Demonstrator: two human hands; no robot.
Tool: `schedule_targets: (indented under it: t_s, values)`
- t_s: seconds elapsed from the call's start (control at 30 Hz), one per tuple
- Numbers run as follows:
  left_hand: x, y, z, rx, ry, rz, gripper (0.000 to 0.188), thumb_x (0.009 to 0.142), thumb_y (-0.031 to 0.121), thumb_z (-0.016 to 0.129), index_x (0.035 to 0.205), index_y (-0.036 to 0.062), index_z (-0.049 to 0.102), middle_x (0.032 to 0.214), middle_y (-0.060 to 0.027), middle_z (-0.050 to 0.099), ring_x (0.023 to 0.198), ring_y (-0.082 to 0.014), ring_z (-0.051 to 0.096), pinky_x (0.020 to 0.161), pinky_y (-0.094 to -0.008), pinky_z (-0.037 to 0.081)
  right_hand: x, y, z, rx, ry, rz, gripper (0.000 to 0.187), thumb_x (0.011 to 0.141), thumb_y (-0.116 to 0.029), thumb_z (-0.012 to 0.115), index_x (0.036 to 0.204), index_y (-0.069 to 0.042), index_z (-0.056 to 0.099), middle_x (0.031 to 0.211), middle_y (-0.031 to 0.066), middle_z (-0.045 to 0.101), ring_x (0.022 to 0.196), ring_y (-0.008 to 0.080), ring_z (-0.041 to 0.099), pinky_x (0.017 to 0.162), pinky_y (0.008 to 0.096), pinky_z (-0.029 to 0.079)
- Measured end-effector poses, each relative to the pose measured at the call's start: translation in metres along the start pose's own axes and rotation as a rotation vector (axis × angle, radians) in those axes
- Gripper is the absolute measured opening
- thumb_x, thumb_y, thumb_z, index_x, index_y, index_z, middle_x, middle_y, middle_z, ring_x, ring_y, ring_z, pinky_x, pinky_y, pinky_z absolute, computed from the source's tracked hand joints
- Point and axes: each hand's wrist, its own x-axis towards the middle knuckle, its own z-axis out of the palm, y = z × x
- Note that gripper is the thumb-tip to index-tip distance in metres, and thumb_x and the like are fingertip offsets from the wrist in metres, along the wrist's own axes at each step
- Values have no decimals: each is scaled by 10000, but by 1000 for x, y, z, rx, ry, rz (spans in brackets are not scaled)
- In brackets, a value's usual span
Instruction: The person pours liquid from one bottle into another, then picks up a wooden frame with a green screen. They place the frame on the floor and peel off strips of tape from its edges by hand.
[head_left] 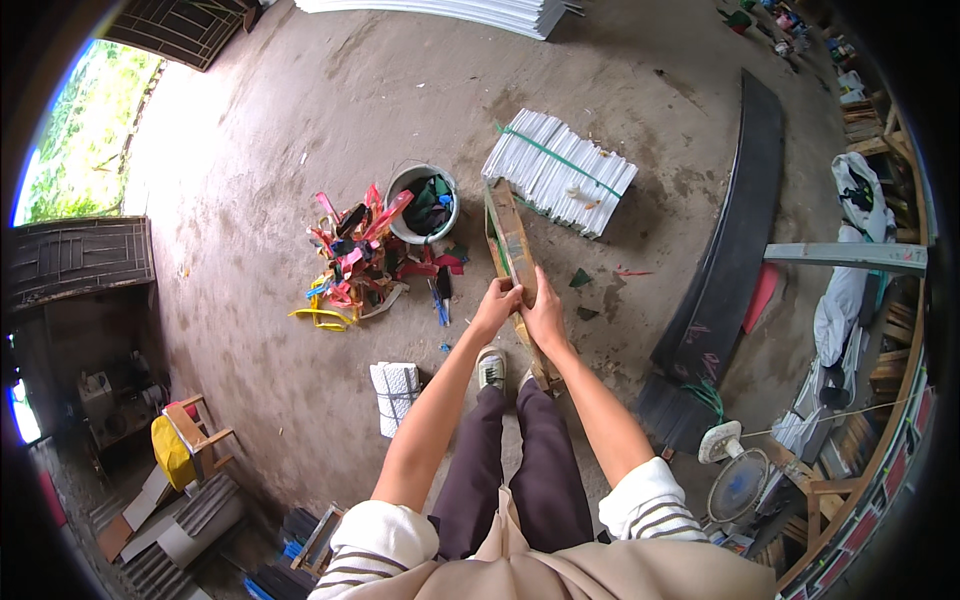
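A long, narrow wooden piece [520,250], worn brown and made of lengthwise planks with some green along one side, stands in front of me. One end is by my shoes and the other is next to a strapped white bundle [545,150]. My right hand [544,317] is closed round its right side, fingers partly hidden. My left hand [496,308] is closed at its left side, fingers curled near the right thumb. Whether a small item sits between the fingertips is too small to tell.
On the concrete floor lie a heap of coloured straps and scraps [352,255], a grey bucket [443,172] of dark cloth and a white tied stack [396,392]. To the right are a long black sheet [728,230] and a fan [738,485]. Small scraps lie ahead.
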Motion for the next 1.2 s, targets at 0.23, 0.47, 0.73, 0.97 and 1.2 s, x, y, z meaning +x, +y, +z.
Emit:
schedule_targets:
  t_s: [0.23,0.47,0.73,0.97,1.2]
  values:
    - [32,7,-60,293,300,404,534,881,268,641,1282,8,401,1181,-150,489,1011,-228,536,862,-328,469,13,7,-52,-11,-119,-67,646,690,-77,728,1280,-55,467,1121,221,611,1045,375,585,868,408,492]
    - [88,53,-106,264,178,528,556,884,374,611,1314,76,423,1239,-99,504,1041,-185,516,846,-287,419,34,-17,-68,-62,-329,31,593,624,-80,731,1195,-84,572,1079,149,653,988,304,632,860,363,499]
    - [168,43,-143,458,216,177,576,884,529,538,1166,27,533,956,-136,609,890,-220,584,794,-327,444,126,36,-31,-27,-473,232,646,569,-48,763,1193,-80,598,1080,105,669,981,210,631,873,308,477]
    - [215,56,-128,335,288,187,424,890,406,601,1029,7,560,958,-117,605,912,-186,539,826,-306,414,192,73,-25,-45,-455,248,580,604,-65,762,1167,-73,621,1037,116,675,936,200,635,838,313,476]
    - [292,30,-120,75,186,302,173,930,286,559,1008,145,497,699,61,419,571,-28,362,462,-213,281,278,158,-35,-185,47,319,429,706,-62,738,1113,-89,606,991,117,615,939,261,631,778,324,518]
